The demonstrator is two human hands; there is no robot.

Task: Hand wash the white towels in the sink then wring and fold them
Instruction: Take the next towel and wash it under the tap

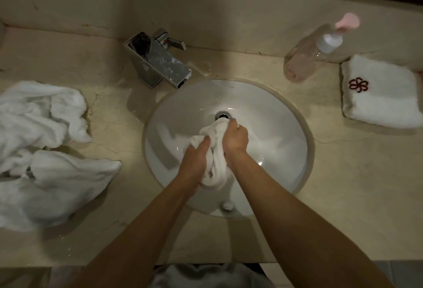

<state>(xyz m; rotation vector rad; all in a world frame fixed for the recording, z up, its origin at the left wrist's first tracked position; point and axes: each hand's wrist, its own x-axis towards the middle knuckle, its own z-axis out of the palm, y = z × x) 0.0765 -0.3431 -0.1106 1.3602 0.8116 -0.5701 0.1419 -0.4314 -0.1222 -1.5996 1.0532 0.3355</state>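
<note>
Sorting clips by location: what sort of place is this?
Probably a hotel bathroom: a round sink set in a stone counter, a chrome faucet, and a folded towel with an embroidered logo.

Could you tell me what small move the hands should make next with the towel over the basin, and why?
Probably twist harder: both hands, left hand and right hand, grip the bunched towel over the sink, apparently mid-wring.
</note>
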